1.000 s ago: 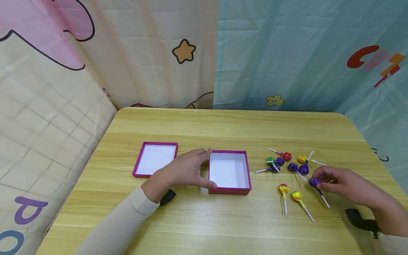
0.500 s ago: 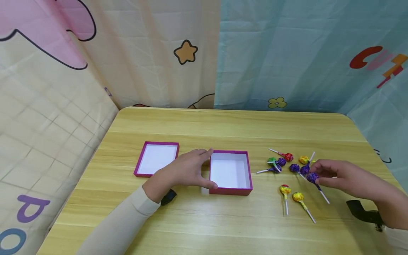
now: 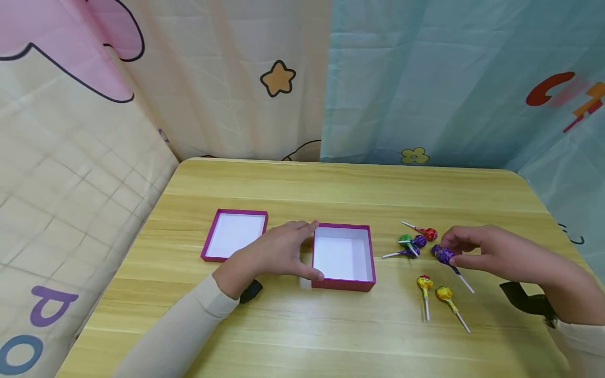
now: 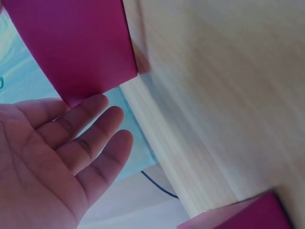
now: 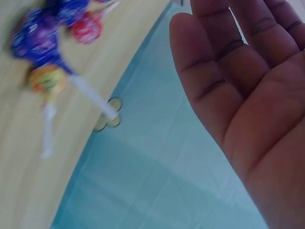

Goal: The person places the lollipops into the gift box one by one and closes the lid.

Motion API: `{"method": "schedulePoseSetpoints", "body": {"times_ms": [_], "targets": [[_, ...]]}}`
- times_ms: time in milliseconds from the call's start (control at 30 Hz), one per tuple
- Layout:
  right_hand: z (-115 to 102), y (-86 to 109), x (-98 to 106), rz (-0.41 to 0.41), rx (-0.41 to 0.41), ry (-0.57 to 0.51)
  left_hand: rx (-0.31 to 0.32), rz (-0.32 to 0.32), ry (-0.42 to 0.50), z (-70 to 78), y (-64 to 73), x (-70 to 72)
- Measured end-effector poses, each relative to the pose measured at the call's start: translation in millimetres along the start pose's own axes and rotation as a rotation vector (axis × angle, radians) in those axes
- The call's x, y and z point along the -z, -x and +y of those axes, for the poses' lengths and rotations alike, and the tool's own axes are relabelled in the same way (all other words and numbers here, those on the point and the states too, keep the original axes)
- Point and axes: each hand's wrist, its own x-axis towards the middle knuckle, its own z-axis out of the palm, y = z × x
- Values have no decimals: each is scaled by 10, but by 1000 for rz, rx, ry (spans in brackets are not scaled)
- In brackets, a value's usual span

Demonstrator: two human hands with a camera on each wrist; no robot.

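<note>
My left hand (image 3: pixel 271 252) spans the left side of a magenta box (image 3: pixel 343 284), open at the top and white inside, thumb at its near corner and forefinger at its far corner. In the left wrist view, fingertips meet the box's side wall (image 4: pixel 78 47). My right hand (image 3: pixel 496 254) pinches a purple-wrapped lollipop (image 3: pixel 444 255) by its head, with the white stick pointing toward me. Another purple lollipop (image 3: pixel 435 249) shows just behind it. To the left lie a red lollipop (image 3: pixel 430 234), a green one (image 3: pixel 405 239) and purple ones (image 3: pixel 419 241).
The box's magenta lid (image 3: pixel 235 212) lies inside up at the left of the wooden table (image 3: pixel 283 331). Two yellow lollipops (image 3: pixel 425 282) lie nearer me on the right. Printed curtains (image 3: pixel 227 79) hang behind the table and at its sides.
My right hand has moved left and away from me with the purple lollipop, and now covers the yellow and purple ones behind. The left hand stays at the box.
</note>
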Motion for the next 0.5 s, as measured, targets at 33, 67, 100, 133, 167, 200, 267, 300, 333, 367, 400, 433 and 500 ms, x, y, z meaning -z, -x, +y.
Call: {"method": "schedulePoseSetpoints", "body": {"times_ms": [33,67,100,133,167,200,267,300,333,367,400,433,500], "targets": [[-26,-24,9,-5,15,-1,-2,0,-2,1,-2,0],[-57,-48,19,-14,24,-10,-5,1,-4,2,-4,0],[-89,-73,28,-20,28,-19,-7,-1,-7,3,-6,0],[-122,-96,38,-28,35,-22,-9,-2,-9,4,-9,0],[-153,-118,48,-37,32,-30,-11,-3,-11,4,-12,0],[-184,-141,54,-41,38,-33,-14,-3,-15,5,-15,2],[-247,-187,60,-42,49,-51,-18,-5,-29,6,-22,7],[-274,-211,62,-44,58,-61,-17,-7,-34,9,-22,14],[-298,-236,65,-50,69,-69,-17,-8,-40,11,-21,21],[-322,-260,67,-55,70,-82,-17,-9,-45,14,-18,29],[-345,-283,69,-59,75,-90,-16,-12,-52,16,-16,35],[-366,-304,70,-63,72,-95,-14,-16,-56,18,-14,41],[-399,-340,70,-75,68,-102,-16,-19,-71,23,-8,55]]}}
